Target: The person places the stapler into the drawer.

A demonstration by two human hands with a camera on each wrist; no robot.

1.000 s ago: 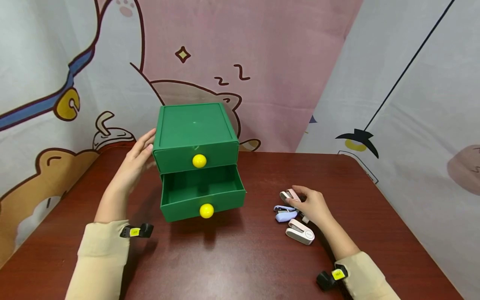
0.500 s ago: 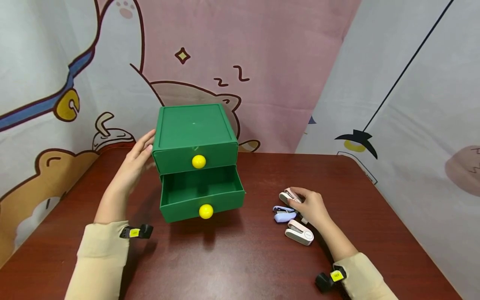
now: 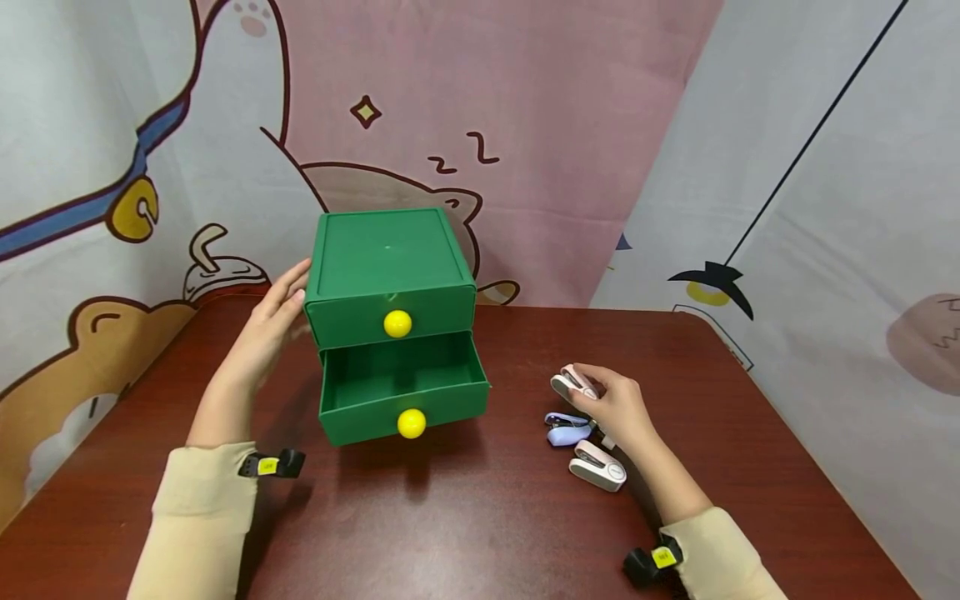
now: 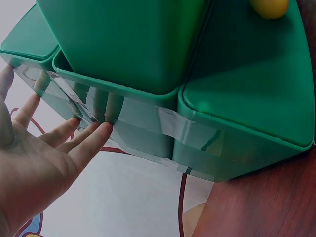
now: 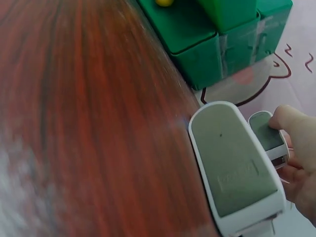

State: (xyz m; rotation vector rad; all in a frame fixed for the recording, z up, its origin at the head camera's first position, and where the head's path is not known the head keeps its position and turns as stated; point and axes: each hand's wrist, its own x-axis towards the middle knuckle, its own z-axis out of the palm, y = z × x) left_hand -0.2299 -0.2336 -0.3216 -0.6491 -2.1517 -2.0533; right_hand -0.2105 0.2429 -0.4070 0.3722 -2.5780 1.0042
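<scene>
My left hand rests its extended fingers against the left side of a green drawer cabinet. In the left wrist view the fingertips touch the clear tape on the cabinet wall. A drawer with a yellow knob is pulled out, with a bare floor inside. To the right, my right hand pinches a small pink-and-white stapler between thumb and fingers; its underside shows grey in the right wrist view. Nearer me lie a lavender-blue stapler and a white stapler.
A small light-coloured piece shows partly under the right hand. The cabinet's upper drawer, with its yellow knob, is closed. Everything stands on a dark red-brown table, with a printed cartoon curtain behind it.
My right hand has lifted the pink-and-white stapler slightly, away from the lavender-blue one and a little to the left. The left hand and the cabinet have stayed in place.
</scene>
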